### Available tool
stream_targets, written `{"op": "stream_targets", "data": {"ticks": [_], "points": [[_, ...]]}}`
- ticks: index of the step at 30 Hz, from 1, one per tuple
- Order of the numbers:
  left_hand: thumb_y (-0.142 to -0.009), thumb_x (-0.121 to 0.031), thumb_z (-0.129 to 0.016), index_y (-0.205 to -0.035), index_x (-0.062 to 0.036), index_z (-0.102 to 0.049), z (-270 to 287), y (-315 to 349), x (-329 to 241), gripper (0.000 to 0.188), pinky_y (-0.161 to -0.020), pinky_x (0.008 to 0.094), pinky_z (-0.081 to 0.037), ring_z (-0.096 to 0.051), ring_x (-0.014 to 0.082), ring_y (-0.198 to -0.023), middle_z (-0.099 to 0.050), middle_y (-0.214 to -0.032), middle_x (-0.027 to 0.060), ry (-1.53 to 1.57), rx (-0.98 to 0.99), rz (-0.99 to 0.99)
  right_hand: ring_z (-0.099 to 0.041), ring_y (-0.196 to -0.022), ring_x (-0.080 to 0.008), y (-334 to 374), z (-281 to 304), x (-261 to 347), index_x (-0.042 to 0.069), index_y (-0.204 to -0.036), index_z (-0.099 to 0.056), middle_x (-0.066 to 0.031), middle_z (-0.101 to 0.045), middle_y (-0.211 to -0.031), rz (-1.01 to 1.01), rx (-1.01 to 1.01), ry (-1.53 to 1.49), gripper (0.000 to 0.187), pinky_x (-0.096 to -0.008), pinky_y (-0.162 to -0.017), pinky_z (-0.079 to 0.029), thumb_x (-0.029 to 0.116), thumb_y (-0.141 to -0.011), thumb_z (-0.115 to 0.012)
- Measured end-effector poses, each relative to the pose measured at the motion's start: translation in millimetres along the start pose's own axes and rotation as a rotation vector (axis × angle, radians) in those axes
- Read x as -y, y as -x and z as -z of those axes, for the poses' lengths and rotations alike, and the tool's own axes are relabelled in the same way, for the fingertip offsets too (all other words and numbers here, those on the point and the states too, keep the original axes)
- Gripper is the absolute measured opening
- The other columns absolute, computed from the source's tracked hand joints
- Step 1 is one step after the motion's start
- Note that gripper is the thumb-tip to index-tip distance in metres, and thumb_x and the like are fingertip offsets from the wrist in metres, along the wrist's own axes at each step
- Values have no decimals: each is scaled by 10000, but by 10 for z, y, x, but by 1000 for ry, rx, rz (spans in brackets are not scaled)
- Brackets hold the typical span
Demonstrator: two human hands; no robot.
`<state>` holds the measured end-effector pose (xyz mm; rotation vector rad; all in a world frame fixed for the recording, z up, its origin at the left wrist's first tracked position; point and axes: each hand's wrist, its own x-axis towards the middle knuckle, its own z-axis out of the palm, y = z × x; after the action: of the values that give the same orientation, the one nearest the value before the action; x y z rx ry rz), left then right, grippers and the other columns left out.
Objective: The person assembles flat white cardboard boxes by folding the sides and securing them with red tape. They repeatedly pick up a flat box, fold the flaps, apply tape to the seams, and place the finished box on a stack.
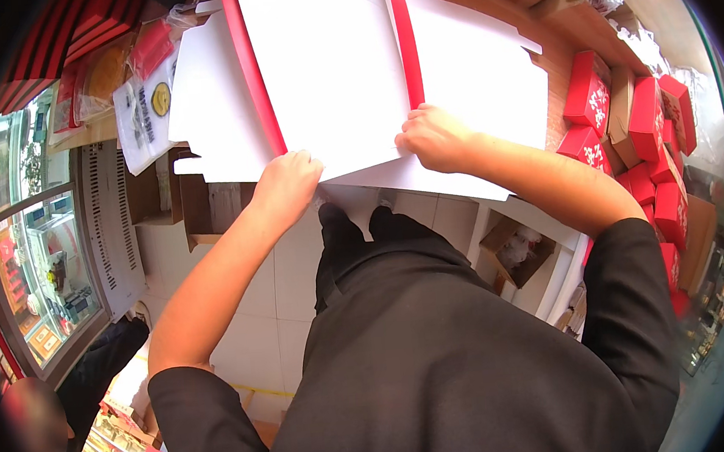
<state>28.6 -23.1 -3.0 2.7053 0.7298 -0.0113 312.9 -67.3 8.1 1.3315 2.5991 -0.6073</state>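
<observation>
A large cardboard box blank (325, 76), white on its inner face, lies over the counter and sticks out past its near edge. Two long strips with red outer faces stand folded up along its middle panel, and wide white flaps spread to either side. My left hand (289, 183) is closed on the near left corner, where the left red strip ends. At the near end of the right red strip, my right hand (438, 138) pinches the cardboard with curled fingers. Both thumbs are partly hidden.
Several small red boxes (587, 93) are piled at the right. Plastic-wrapped packets and a printed bag (143, 116) lie at the counter's left. An open carton (517, 250) sits on a low shelf. A glass display case (46, 268) and another person (101, 365) are at the left.
</observation>
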Motion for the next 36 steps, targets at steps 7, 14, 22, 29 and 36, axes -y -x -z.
{"op": "stream_targets", "data": {"ticks": [7,14,22,29,36], "points": [[-703,46,-592,-846,6,-596,164,-273,82,148,-657,458,-502,-618,387,-742,-601,-754,202,-11,367,78,-647,-802,-344,-223,319,20,53,-814,-682,-131,-664,-780,-129,362,10,166,-433,-731,-510,-15,-715,-566],[-861,-69,-594,-1019,-6,-605,284,-391,264,170,-781,438,-499,-639,368,-915,-659,-916,209,400,389,300,-633,-926,-311,-319,523,-137,49,-1042,-671,-149,-677,-957,-187,401,-263,225,-413,-813,-499,83,-834,-591],[-835,-88,-608,-946,-9,-551,-13,-362,245,149,-759,456,-488,-637,335,-890,-649,-872,186,81,113,141,-609,-975,-315,-281,103,-240,75,-1067,-683,-165,-642,-944,-157,161,-204,246,-424,-860,-483,84,-827,-630],[-835,-140,-617,-796,-30,-553,-31,-315,42,133,-699,429,-492,-616,326,-781,-602,-766,134,-24,116,264,-588,-907,-239,-287,87,-60,64,-778,-620,-69,-647,-779,-175,-5,80,137,-372,-841,-444,174,-803,-697],[-739,-129,-624,-743,-77,-576,-172,-24,-110,70,-705,352,-501,-634,248,-742,-619,-754,95,-282,-60,17,-582,-894,-230,135,-202,80,80,-777,-630,-63,-632,-783,-28,-235,186,143,-361,-847,-442,211,-833,-633]]}}
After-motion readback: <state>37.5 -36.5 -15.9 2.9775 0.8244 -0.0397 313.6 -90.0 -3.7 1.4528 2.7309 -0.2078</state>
